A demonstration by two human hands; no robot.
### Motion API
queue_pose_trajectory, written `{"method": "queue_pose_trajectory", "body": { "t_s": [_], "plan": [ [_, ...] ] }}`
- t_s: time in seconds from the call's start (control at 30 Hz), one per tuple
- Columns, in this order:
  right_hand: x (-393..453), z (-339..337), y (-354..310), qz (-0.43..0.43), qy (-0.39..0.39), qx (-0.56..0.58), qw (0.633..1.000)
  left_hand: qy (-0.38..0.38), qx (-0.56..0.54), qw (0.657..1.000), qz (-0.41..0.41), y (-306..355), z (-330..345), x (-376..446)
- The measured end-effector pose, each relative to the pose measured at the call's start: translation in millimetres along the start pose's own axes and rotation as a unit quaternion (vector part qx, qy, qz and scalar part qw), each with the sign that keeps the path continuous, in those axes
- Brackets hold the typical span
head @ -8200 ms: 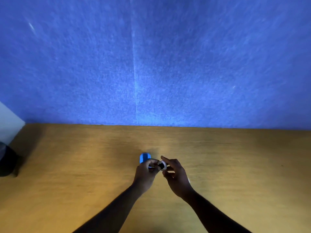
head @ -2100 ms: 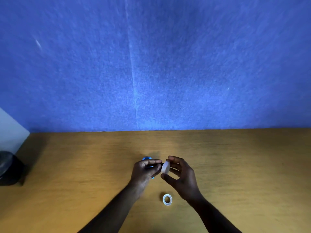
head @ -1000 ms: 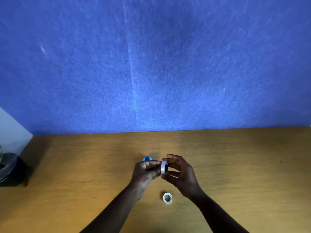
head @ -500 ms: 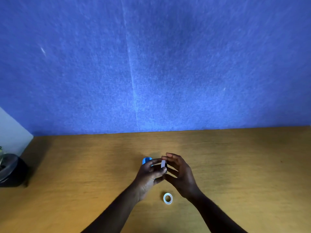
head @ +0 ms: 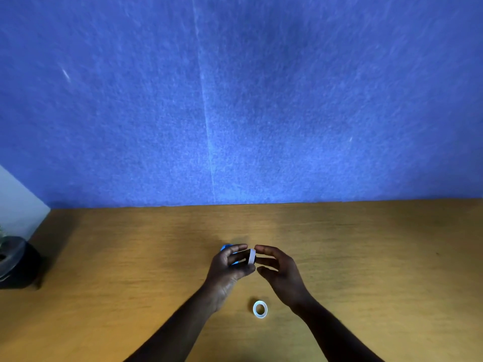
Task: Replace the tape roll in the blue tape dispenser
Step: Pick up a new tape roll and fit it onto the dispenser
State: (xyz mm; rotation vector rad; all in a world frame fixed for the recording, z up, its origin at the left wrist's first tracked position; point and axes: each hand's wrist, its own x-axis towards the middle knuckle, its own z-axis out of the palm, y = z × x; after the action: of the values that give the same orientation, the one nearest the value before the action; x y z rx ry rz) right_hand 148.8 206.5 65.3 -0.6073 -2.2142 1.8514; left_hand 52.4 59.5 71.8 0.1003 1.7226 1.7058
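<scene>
My left hand (head: pixel 224 271) is closed around the small blue tape dispenser (head: pixel 225 248), which is mostly hidden by the fingers. A white tape roll (head: pixel 251 256) stands on edge at the dispenser's right end, between my left fingertips and thumb. To the roll's right, my right hand (head: pixel 283 274) has its fingers spread and holds nothing. Its index fingertip is very close to the roll. A second white tape ring (head: pixel 260 309) lies flat on the wooden desk (head: pixel 130 257), below and between my wrists.
A blue felt partition (head: pixel 235 100) rises along the desk's far edge. At the desk's left edge stands a dark round pot (head: pixel 14 265), with a white wall behind it.
The roll that my right hand held against the dispenser now sits at the dispenser's right end in my left hand. My right hand has spread its fingers and drawn slightly right.
</scene>
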Motion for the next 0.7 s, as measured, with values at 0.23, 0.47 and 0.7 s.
{"method": "queue_pose_trajectory", "body": {
  "t_s": [0.23, 0.47, 0.7],
  "plan": [
    [10, 3, 1, -0.040, -0.025, -0.034, 0.998, -0.035, 0.007, 0.999, -0.005, -8, -8, 7],
    [24, 9, 4, -0.031, -0.035, -0.042, 0.998, 0.035, -0.031, 0.999, -0.008, -16, -15, 11],
    [35, 18, 10, -0.039, -0.040, -0.099, 0.994, 0.052, 0.018, 0.998, 0.034, -11, -19, 10]
  ]
}}
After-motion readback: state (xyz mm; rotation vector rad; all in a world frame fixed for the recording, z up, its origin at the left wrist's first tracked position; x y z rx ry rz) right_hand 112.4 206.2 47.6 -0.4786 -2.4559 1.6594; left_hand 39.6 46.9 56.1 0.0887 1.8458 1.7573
